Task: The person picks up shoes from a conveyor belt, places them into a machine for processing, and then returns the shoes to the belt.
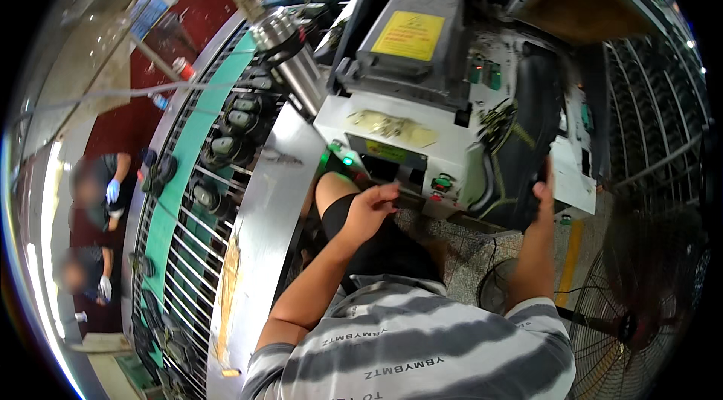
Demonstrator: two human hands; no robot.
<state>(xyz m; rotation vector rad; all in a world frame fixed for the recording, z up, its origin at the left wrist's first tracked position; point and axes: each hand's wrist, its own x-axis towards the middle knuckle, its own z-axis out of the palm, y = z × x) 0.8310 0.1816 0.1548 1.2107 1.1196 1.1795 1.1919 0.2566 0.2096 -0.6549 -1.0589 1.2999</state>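
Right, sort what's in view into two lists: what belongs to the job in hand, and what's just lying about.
Likely part of the job:
- dark shoe with yellow stitching, held in the right hand
- white-cased machine, with the left hand near its front

Seemingly just about:
- steel flask
- floor fan
- tan strip on the metal bench

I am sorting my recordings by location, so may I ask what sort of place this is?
Most likely a shoe factory: dark shoes sit along a roller conveyor, a large machine stands before the person, and co-workers with gloved hands are beyond the conveyor.
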